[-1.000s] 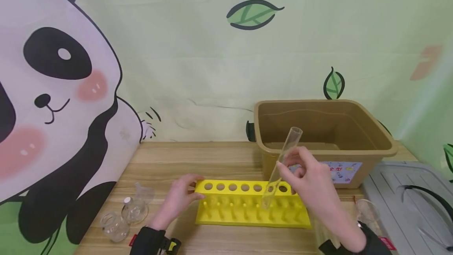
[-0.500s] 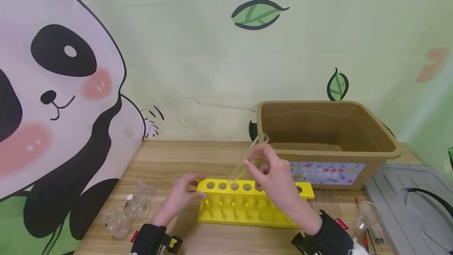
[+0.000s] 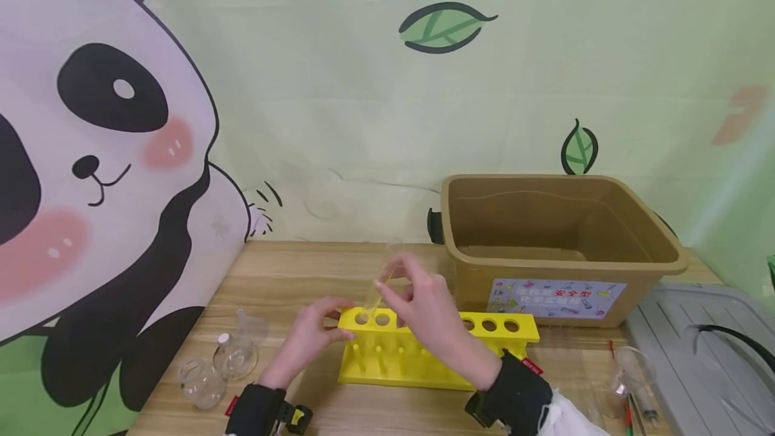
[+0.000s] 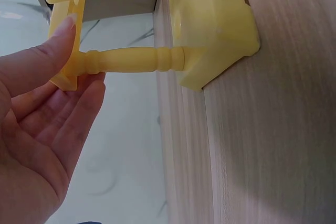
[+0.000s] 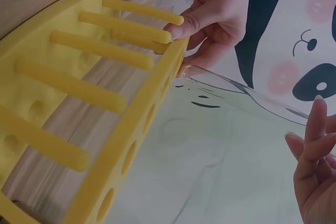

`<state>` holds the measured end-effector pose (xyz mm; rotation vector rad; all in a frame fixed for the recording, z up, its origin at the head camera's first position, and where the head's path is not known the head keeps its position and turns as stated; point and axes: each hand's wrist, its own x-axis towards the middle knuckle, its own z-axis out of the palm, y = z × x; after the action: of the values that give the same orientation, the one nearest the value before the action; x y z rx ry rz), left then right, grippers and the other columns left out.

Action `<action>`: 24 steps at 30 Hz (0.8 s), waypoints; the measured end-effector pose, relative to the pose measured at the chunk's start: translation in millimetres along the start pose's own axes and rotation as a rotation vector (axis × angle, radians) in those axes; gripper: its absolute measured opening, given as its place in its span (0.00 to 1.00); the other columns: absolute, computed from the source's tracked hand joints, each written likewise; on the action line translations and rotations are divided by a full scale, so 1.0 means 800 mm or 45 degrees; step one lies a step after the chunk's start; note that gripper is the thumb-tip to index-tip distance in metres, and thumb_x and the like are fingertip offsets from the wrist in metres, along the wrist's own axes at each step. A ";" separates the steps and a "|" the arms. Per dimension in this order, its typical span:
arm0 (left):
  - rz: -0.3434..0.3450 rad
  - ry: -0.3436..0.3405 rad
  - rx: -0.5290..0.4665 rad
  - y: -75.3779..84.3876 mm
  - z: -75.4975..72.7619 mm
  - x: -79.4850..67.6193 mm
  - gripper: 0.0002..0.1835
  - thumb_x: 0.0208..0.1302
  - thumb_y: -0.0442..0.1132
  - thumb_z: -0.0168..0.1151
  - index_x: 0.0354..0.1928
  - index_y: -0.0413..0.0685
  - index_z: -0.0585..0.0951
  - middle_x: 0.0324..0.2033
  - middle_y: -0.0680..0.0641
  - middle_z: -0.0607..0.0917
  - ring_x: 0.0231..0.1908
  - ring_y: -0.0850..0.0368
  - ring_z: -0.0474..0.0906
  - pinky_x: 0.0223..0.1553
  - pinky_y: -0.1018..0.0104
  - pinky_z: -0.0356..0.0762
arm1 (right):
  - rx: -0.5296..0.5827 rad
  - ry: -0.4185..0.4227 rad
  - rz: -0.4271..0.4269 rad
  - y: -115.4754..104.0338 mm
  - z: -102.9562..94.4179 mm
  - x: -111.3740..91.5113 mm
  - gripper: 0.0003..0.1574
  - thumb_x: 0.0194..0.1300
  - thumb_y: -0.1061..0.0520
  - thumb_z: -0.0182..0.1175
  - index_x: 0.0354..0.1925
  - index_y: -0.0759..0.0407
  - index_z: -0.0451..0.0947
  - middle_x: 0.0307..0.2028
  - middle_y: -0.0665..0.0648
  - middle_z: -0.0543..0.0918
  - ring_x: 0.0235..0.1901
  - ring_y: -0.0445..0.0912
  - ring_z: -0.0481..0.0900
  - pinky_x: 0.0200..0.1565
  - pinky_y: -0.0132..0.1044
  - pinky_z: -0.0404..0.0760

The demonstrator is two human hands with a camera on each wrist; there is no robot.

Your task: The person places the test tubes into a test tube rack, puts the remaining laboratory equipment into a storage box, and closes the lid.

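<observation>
A yellow test tube rack (image 3: 399, 377) stands on the wooden table, with a row of holes in its top bar and pegs below. My left hand (image 3: 310, 336) grips the left end of that top bar, thumb and fingers on either side in the left wrist view. Between thumb and fingertips, my right hand (image 3: 426, 305) pinches a clear glass test tube (image 5: 236, 86) near its upper part. The tube is tilted, its rounded lower end at the leftmost holes; whether it has entered one I cannot tell. Part of the rack's top bar is hidden behind my right hand.
To the left are a glass jar (image 3: 201, 383), a small stoppered flask (image 3: 235, 356) and a clear funnel (image 3: 251, 325). A brown bin (image 3: 563, 264) stands behind right. Beside it lie a grey lid (image 3: 684, 355), a clear cup (image 3: 636, 362) and several slim tools.
My right hand has carried the test tube leftward along the rack, from its right half to the left end. My left hand keeps its grip on the rack.
</observation>
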<state>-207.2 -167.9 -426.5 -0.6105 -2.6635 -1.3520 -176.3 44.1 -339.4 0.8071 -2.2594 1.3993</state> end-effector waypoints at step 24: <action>-0.033 -0.013 -0.040 0.000 0.000 0.001 0.23 0.45 0.31 0.69 0.47 0.36 0.77 0.45 0.41 0.78 0.38 0.48 0.75 0.36 0.64 0.78 | -0.126 -0.173 0.036 0.011 0.028 0.021 0.15 0.58 0.58 0.61 0.43 0.60 0.71 0.35 0.59 0.81 0.11 0.34 0.70 0.14 0.27 0.73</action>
<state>-208.2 -167.9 -426.2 -0.5902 -2.6723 -1.4035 -195.1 22.3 -346.0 0.8648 -2.4299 1.2684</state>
